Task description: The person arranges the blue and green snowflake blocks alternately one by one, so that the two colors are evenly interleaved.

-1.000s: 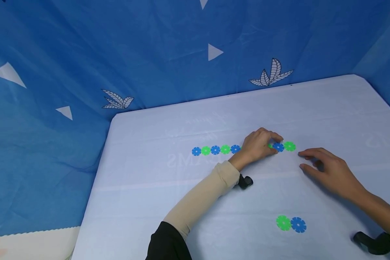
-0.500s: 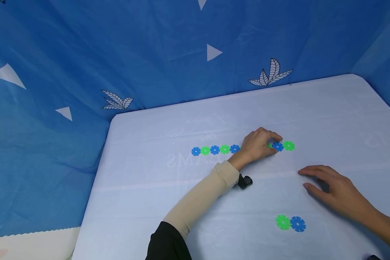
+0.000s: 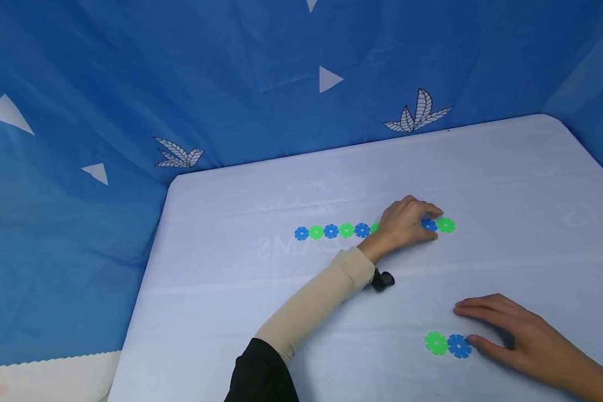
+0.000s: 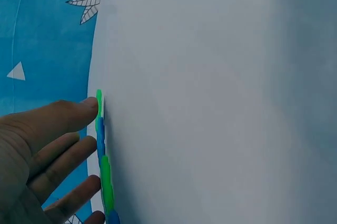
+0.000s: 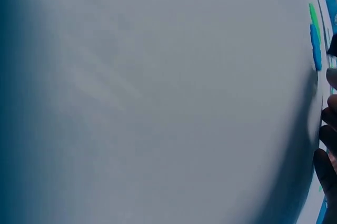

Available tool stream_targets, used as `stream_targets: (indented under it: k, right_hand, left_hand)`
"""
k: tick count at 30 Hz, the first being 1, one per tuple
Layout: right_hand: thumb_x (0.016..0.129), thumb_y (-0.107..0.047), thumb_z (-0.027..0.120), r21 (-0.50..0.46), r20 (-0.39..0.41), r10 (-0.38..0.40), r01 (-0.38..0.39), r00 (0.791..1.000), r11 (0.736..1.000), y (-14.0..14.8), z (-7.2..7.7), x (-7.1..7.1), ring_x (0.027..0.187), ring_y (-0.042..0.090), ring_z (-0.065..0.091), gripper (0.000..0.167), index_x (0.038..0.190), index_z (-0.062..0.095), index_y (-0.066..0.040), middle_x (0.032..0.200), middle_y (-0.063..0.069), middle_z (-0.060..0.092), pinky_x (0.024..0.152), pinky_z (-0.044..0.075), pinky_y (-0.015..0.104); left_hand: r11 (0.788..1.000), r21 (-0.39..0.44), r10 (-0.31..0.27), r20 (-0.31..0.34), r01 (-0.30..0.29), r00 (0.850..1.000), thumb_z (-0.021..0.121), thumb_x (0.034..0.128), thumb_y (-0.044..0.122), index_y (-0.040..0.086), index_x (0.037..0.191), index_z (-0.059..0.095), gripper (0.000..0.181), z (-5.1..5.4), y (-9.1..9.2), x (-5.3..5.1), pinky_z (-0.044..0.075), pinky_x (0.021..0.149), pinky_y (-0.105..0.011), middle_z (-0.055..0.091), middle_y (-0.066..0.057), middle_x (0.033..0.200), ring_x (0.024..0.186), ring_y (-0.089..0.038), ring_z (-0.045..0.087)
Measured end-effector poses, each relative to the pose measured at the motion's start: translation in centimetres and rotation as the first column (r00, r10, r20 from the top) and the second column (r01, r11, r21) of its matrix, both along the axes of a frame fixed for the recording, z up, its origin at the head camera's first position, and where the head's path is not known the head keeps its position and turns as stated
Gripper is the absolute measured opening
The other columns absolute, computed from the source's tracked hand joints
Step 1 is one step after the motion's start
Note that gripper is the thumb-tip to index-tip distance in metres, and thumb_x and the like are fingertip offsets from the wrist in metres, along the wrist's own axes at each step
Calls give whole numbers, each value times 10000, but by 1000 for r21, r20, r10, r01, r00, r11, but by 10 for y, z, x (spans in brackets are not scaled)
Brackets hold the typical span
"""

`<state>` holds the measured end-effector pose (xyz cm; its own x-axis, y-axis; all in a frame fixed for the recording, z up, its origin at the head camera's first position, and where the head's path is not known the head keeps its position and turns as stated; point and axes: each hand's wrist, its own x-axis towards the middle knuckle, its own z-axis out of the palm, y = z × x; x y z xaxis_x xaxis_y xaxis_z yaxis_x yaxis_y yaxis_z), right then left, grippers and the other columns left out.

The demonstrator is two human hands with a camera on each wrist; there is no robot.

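Observation:
My left hand lies over a row of blue and green notched plastic discs. Its thumb and index finger are spread on either side of a blue disc, with a green disc at the row's right end. The left wrist view shows fairly straight fingers against the row, seen edge-on; the palm hides part of it. My right hand has thumb and fingers apart, with the thumb tip at the right edge of another blue disc. That disc adjoins a green disc.
Left of my left hand the row continues with several alternating discs, such as a blue one. All lie on a white-covered table. A blue patterned curtain rises behind it. A black wrist device sits under the left cuff.
My right hand has come down toward the near pair of discs from beside the row's right end. My left hand has shifted slightly right along the row.

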<state>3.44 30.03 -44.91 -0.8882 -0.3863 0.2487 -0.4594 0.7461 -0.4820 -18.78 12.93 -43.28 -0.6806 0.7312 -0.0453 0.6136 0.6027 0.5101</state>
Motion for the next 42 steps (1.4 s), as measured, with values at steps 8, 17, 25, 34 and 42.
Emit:
stream_targets:
  k: [8,17,25,34,42]
  right_hand:
    - [650,-393,907,29,6,47,-47,999,998,-10,1,11,1097,-56,483,648,1242,667,-287,1222,-194,578,959,272,15]
    - [690,-310,892,-17,-23,119,-119,993,993,-10,-1,12,1078,-40,511,586,1233,675,-266,1215,-177,584,926,358,47]
    - [842,-353,784,-107,-66,180,-187,981,977,-10,-3,9,1022,-31,535,338,1153,704,-250,1165,-165,592,867,414,70]
    - [907,-404,700,-106,-77,178,-185,981,977,-10,-4,13,991,-19,536,306,1158,705,-229,1163,-137,569,835,418,60]
    - [874,-392,742,-86,-76,188,-194,979,977,-9,-3,15,995,-4,536,338,1152,713,-203,1164,-114,583,835,406,50]
  left_hand:
    - [1000,-9,-3,-21,3,1000,805,825,347,270,1270,682,468,0,13,3,393,819,-110,646,170,1237,1096,4,509]
    - [999,-35,5,-83,-8,997,799,832,358,288,1242,700,427,-1,19,3,376,828,-120,661,193,1197,1065,2,515]
    - [999,-31,20,-94,-23,995,802,830,353,299,1204,722,386,0,21,4,379,791,-120,676,199,1156,1028,9,522]
    - [999,-28,23,-89,-26,996,798,836,343,292,1203,724,378,0,22,5,378,797,-121,680,192,1148,1019,1,518]
    - [999,-29,23,-88,-26,996,801,834,336,290,1199,727,375,-1,22,5,380,784,-118,681,189,1150,1018,-2,519]
